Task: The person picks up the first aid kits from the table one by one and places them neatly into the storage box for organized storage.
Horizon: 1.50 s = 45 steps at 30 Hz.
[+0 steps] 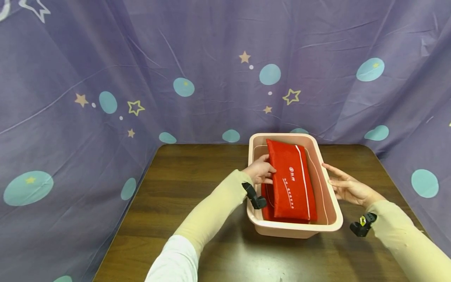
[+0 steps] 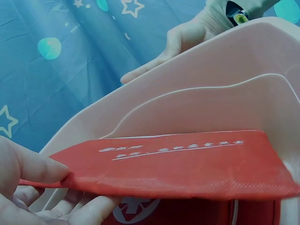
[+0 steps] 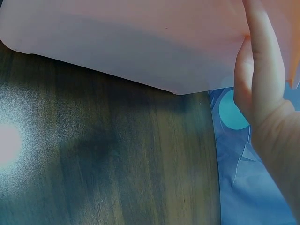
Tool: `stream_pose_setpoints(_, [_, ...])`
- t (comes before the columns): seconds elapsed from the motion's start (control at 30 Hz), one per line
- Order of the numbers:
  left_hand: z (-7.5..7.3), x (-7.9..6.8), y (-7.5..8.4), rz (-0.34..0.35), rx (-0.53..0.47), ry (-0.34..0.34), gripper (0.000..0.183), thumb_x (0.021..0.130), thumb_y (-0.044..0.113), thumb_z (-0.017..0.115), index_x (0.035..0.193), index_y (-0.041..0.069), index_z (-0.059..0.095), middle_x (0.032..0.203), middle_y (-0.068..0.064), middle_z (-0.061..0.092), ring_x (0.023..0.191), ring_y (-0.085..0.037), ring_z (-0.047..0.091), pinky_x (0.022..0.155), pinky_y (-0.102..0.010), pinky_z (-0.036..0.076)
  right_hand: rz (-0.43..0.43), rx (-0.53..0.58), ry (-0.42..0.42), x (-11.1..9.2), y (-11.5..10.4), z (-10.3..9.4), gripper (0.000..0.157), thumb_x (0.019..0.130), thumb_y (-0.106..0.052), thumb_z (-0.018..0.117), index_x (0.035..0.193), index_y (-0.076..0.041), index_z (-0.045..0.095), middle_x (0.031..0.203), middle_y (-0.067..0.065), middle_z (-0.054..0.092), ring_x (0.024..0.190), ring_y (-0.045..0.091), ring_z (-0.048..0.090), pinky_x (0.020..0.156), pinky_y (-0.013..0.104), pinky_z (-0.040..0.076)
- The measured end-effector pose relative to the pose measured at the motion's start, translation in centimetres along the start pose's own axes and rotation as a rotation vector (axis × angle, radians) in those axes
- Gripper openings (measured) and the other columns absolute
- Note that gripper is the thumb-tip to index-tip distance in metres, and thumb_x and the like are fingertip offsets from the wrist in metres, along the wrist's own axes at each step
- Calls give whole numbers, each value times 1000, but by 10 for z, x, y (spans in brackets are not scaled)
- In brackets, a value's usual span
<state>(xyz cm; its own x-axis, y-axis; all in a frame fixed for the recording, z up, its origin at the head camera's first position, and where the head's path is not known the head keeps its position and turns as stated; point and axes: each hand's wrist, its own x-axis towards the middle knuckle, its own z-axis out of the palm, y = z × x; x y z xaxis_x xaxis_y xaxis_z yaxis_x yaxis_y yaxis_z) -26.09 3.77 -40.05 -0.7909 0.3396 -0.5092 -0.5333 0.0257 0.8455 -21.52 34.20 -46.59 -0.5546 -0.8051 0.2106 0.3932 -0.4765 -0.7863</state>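
A red fabric pouch [image 1: 290, 180] with white lettering and a white line lies tilted inside a pink plastic basin [image 1: 332, 225]. My left hand [image 1: 260, 170] reaches over the basin's left side and pinches the pouch's near edge, thumb above and fingers beneath, as the left wrist view shows. Under the pouch is a red zippered bag [image 2: 183, 213] with a white emblem, mostly hidden. On the basin's right side my right hand [image 1: 349, 187] rests with extended fingers against the outer wall and rim; in the right wrist view its fingers [image 3: 265, 61] lie along that wall.
The basin stands on a dark wooden table [image 1: 183, 188], toward its back right. A purple curtain [image 1: 211, 47] with stars and teal ovals hangs behind and at both sides. Each wrist wears a black strap device [image 1: 254, 196].
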Motion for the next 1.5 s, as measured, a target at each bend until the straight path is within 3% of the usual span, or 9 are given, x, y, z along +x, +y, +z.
stream_pose_setpoints(0.13, [-1,-1,4,13,-58,-11,69,86,-15,42,145,18,30,93,-13,50,78,-25,55,93,-56,45,3,1,6,0,0,0,59,101,3,13,149,-30,27,139,7,50,125,22,51,97,44,47])
stream_pose_setpoints(0.27, [-3,-3,8,18,-70,-40,66,87,-14,41,145,16,31,87,-10,46,73,-21,51,94,-55,45,0,10,4,0,-1,1,60,101,3,12,149,-29,28,139,7,50,125,21,51,97,43,47])
stream_pose_setpoints(0.43, [-7,-5,12,-2,-75,-68,63,89,-13,39,145,15,32,93,-12,45,86,-26,52,97,-54,44,2,17,9,1,-1,2,60,101,3,13,148,-29,29,139,7,51,125,22,51,97,43,47])
stream_pose_setpoints(0.7, [-21,-9,19,-30,-128,-107,61,93,-9,41,147,15,29,107,-16,46,125,-41,45,102,-53,40,5,13,13,0,-3,1,59,101,3,14,148,-30,30,139,7,51,125,21,52,97,43,47])
stream_pose_setpoints(0.83, [-29,-10,20,-34,-153,-156,61,94,-7,41,149,14,25,110,-15,45,130,-39,42,104,-53,38,6,8,16,0,-2,1,59,101,3,15,148,-30,30,138,7,52,125,21,52,96,43,47])
stream_pose_setpoints(1.03, [-40,-12,15,-9,-166,-248,59,97,-4,39,150,12,20,145,-26,29,135,-39,36,108,-52,32,5,8,21,0,0,0,60,101,4,14,148,-30,30,138,7,52,124,20,52,96,43,48])
stream_pose_setpoints(1.3, [-60,-19,8,41,-237,-298,52,101,1,30,150,6,17,151,-25,24,139,-38,29,112,-51,25,-1,-10,40,0,2,1,60,101,3,15,147,-31,31,137,6,53,122,20,54,94,42,49])
stream_pose_setpoints(1.4, [-67,-20,4,68,-262,-285,48,102,3,29,148,1,20,145,-25,34,128,-33,46,112,-49,26,-1,-24,49,-1,1,2,60,101,3,15,147,-32,31,136,5,54,122,20,54,94,41,50])
stream_pose_setpoints(1.5, [-74,-20,-1,90,-305,-277,42,102,4,29,143,-1,26,121,-16,57,103,-22,62,111,-46,26,-6,-32,55,-2,1,3,60,101,3,14,148,-31,30,137,5,53,122,20,54,94,41,50])
